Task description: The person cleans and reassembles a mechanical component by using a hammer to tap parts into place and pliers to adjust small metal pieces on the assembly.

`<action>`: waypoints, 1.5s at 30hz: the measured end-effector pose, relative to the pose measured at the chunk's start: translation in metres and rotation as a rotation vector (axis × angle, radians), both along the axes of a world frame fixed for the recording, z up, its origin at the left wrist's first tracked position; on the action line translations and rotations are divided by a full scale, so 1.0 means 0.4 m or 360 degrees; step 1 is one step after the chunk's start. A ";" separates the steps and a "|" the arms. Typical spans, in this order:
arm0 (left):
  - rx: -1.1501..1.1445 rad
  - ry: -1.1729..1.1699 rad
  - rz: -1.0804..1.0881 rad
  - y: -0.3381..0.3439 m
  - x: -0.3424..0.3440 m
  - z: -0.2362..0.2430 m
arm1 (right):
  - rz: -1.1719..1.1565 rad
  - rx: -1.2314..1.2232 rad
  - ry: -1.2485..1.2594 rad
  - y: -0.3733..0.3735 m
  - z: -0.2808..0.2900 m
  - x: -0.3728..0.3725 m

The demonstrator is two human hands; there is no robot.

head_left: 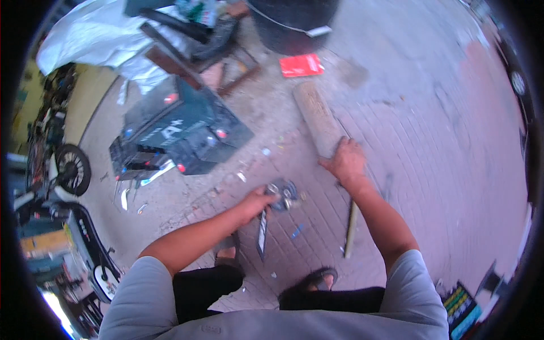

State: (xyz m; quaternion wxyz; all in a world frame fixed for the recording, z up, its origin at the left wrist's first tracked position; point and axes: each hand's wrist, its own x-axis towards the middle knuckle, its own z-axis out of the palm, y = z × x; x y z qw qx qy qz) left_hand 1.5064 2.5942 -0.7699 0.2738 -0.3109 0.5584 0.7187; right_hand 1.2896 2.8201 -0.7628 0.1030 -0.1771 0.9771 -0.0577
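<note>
Lying on the brick paving (430, 187) ahead of us, the tan block (313, 116) has its long axis running away from our body, the far end tipped a little to our left and the near end under our right hand (347, 161). It is a long, rounded piece, with the red packet (301, 66) just beyond its far end and the black bucket (292, 25) behind that.

Our right hand clasps the near end, thumb on the left side and fingers lying along the right, the back of the hand turned up. Our left hand (258, 203) has its fingers curled at the dark round part (283, 194); the blur there leaves us unable to tell whether it grips that part or merely rests against it. The striped strip (262, 234) slants from just below that hand back toward our feet.

Our left forearm comes in from the lower left and reaches across, slightly forward, its elbow bent outward. Our right forearm rises from the lower right, leaning inward and stretched farther ahead than the left. Near it, the yellowish rod (349, 231) points roughly lengthwise, and the dark boxes (190, 127) sit to the left, well apart from both hands.
</note>
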 end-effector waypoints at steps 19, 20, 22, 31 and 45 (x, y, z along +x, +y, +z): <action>0.0781 0.0001 0.0559 0.159 -0.088 -0.139 | 0.0108 -0.0437 -0.0352 0.302 -0.091 0.334; 0.0822 0.0024 0.0552 0.166 -0.090 -0.128 | 0.0149 -0.0497 -0.0190 0.279 -0.112 0.326; 0.0858 0.0061 0.0560 0.157 -0.086 -0.117 | 0.0210 -0.0563 -0.0023 0.233 -0.131 0.300; 0.0660 0.0020 0.0656 0.056 -0.043 -0.089 | 0.1333 0.0080 0.0294 0.063 -0.073 0.140; 0.0486 0.0081 0.0827 0.043 -0.048 -0.085 | -0.0170 -0.0451 -0.0100 0.006 -0.089 0.241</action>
